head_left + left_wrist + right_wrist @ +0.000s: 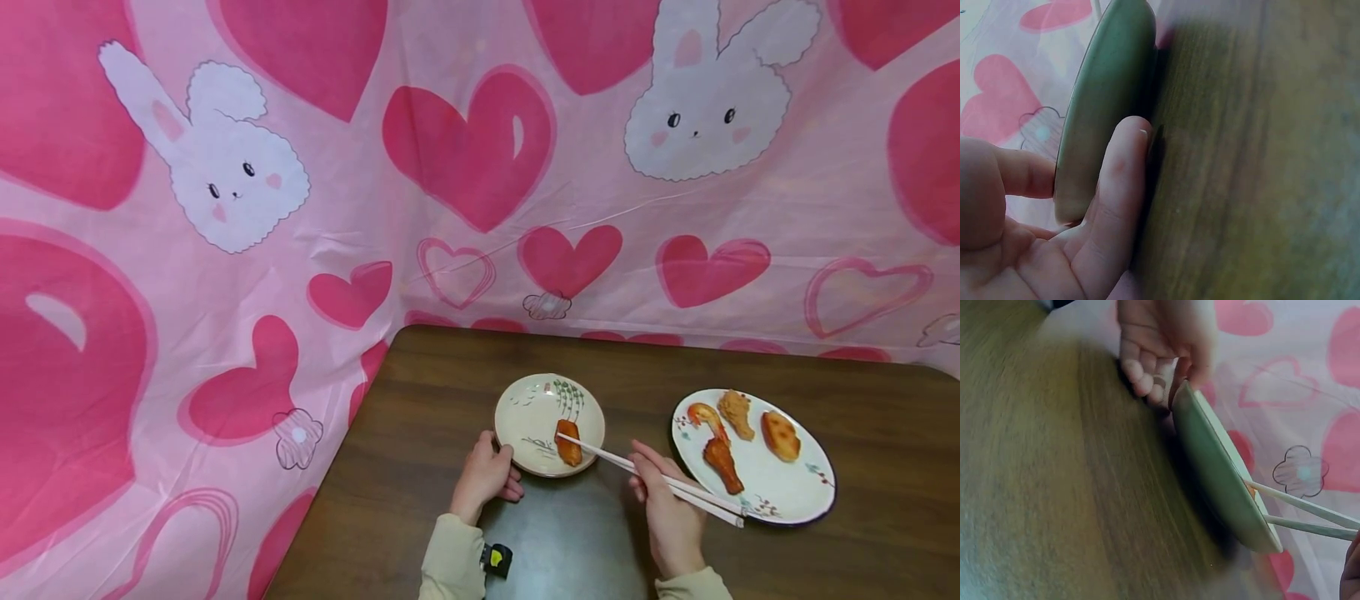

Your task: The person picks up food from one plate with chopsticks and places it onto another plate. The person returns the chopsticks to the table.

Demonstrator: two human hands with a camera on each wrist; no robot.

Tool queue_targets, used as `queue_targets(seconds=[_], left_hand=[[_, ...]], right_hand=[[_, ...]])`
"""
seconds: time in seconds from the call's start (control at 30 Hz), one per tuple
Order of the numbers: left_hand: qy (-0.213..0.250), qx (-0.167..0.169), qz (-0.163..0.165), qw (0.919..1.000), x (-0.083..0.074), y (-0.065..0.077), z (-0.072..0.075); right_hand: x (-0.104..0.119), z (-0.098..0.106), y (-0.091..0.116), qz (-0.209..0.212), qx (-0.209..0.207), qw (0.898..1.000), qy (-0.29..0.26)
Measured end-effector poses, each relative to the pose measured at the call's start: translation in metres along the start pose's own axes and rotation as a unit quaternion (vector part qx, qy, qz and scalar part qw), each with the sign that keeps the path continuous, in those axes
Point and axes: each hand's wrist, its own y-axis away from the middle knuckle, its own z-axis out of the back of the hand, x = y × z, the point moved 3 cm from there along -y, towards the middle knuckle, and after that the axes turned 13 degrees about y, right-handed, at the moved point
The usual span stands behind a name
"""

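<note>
A small round cream plate [521, 412] with green plant drawings stands on the table. My left hand [487, 475] grips its near-left rim, thumb on the edge; the left wrist view shows a finger against the plate's green underside [1110, 81]. On this plate lies a glazed reddish-brown piece of food [567, 443] that looks like a chicken wing. A pair of pale chopsticks [617, 460] is held in my right hand [669, 517], their tips at the wing. Whether the tips pinch it, I cannot tell. In the right wrist view the chopsticks [1310, 509] reach over the plate's rim.
At the right stands a white oval plate [806, 496] with a dark rim. On it lie a shrimp [705, 414], a drumstick [722, 467], a fried piece [737, 414] and a browned bun [782, 436]. Pink heart-patterned cloth [337, 200] hangs behind and left of the brown table [360, 517].
</note>
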Motion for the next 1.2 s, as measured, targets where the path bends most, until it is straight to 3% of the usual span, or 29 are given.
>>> queue_targets(seconds=[0.17, 0.37, 0.6, 0.67, 1.2], left_hand=[[0.000, 0.002, -0.004, 1.0000, 0.000, 0.000, 0.000], [-0.002, 0.003, -0.001, 1.0000, 0.000, 0.000, 0.000], [-0.005, 0.003, 0.011, 0.9999, 0.000, 0.000, 0.001], [-0.006, 0.004, 0.012, 0.9999, -0.001, 0.000, 0.001], [-0.004, 0.004, 0.003, 1.0000, 0.000, 0.001, 0.001]], right_hand=[[0.004, 0.003, 0.002, -0.055, -0.004, 0.997, -0.058], [0.007, 0.006, 0.006, -0.072, -0.004, 0.994, -0.083], [0.056, 0.010, 0.033, -0.121, 0.035, 0.986, -0.113], [0.060, 0.011, 0.035, -0.130, 0.038, 0.983, -0.120], [0.058, 0.014, 0.035, -0.164, 0.055, 0.973, -0.153]])
